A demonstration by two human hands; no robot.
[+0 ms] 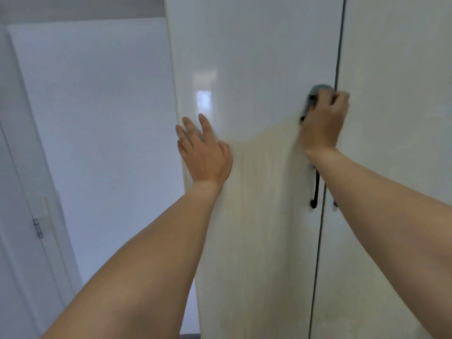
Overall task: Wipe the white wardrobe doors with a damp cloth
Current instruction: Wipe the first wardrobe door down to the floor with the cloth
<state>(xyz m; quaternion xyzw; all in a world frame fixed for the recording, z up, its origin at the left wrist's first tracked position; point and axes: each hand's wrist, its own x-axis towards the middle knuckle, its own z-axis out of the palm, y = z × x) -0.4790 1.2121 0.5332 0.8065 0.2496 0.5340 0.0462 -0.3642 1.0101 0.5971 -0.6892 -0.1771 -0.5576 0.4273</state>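
Observation:
The left white wardrobe door [256, 57] fills the middle of the view, and the right door [396, 57] stands beyond a dark vertical gap. My left hand [204, 150] rests flat on the left door near its left edge, fingers straight. My right hand [322, 121] grips a grey cloth [315, 92] against the left door at the top of its black handle [314, 192], close to the gap. Most of the cloth is hidden under my fingers. My right hand is blurred.
A plain white wall [97, 118] lies left of the wardrobe. A white room door with a metal hinge [38, 227] stands at the far left. A second black handle [335, 204] on the right door peeks out behind my right forearm.

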